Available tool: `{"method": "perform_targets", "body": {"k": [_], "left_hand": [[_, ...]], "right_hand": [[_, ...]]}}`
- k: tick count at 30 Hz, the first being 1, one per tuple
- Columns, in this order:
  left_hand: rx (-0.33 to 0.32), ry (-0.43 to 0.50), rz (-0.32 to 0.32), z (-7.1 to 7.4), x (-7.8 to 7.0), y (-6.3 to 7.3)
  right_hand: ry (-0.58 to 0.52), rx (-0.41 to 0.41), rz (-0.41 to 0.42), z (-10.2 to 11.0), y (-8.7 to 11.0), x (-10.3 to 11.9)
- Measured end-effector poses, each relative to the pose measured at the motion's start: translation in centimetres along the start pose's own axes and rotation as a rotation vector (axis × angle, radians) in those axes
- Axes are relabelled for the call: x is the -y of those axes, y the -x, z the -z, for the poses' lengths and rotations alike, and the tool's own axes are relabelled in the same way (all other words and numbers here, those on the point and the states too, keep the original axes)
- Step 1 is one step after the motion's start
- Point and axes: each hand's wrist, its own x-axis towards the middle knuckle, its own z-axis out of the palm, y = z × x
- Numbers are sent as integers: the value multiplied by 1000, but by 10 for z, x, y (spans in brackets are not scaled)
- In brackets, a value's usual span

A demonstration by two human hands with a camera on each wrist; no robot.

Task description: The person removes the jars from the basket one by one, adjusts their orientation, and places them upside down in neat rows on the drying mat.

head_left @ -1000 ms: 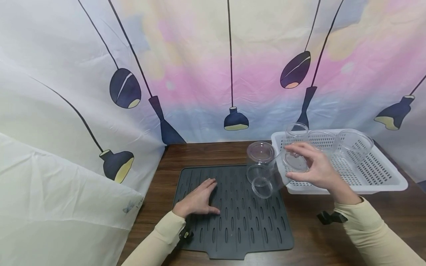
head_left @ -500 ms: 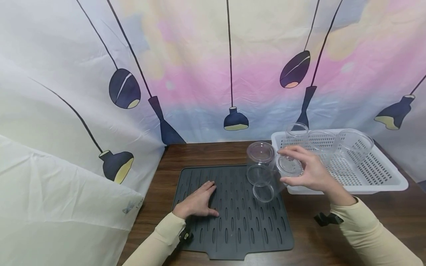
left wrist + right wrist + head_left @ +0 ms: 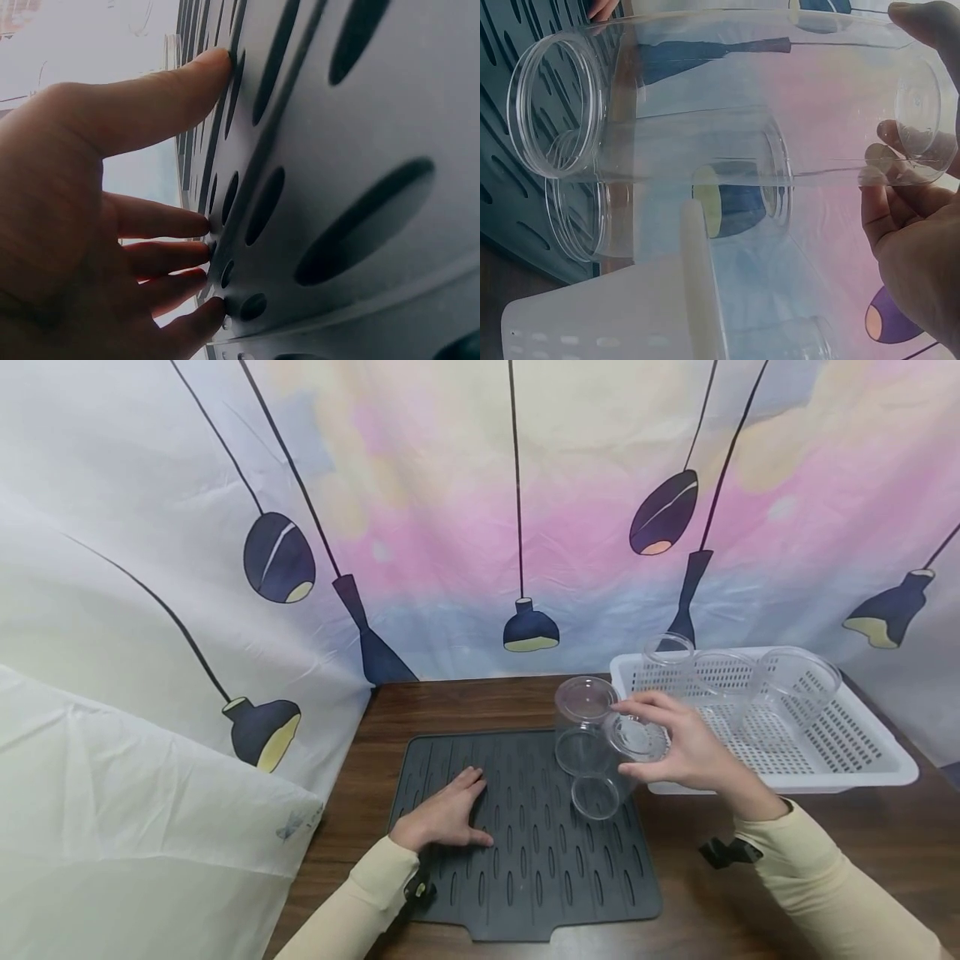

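Observation:
My right hand (image 3: pixel 678 745) grips a tall clear jar (image 3: pixel 705 97) by its base end, thumb and fingers on opposite sides. The jar is upside down; in the head view its round mouth is low over the back right of the dark grey drying mat (image 3: pixel 517 877). Just behind it, a second clear jar (image 3: pixel 587 697) stands with its base up at the mat's far right corner, partly overlapped by the held one. On the mat's left part my left hand (image 3: pixel 448 812) rests with fingers spread, fingertips touching the slotted surface (image 3: pixel 360 135).
A white perforated basket (image 3: pixel 873 777) sits at the back right, close beside the jars and holding several clear containers (image 3: pixel 798 677). Brown wooden tabletop (image 3: pixel 720 910) surrounds the mat. A printed cloth (image 3: pixel 450 527) hangs behind the table.
My right hand has moved left, bringing the jar's base over and the tilted jar closer to upright, mouth down above the mat. The left hand stays nearly still.

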Motion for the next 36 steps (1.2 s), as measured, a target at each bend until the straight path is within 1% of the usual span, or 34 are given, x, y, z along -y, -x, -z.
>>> {"method": "perform_targets", "body": {"k": [6, 12, 16, 24, 31, 36], "left_hand": [[9, 4, 5, 1, 0, -1], [-4, -1, 6, 3, 2, -2], [-4, -2, -3, 2, 3, -1], [2, 6, -6, 0, 0, 1], [-10, -14, -9, 0, -1, 0], [-3, -16, -2, -1, 0, 1]], "right_hand": [[22, 14, 4, -4, -3, 0], [25, 20, 52, -10, -11, 1], [27, 20, 69, -15, -12, 2], [43, 34, 55, -22, -11, 3], [64, 37, 12, -24, -10, 4], [76, 39, 14, -26, -11, 4]]}}
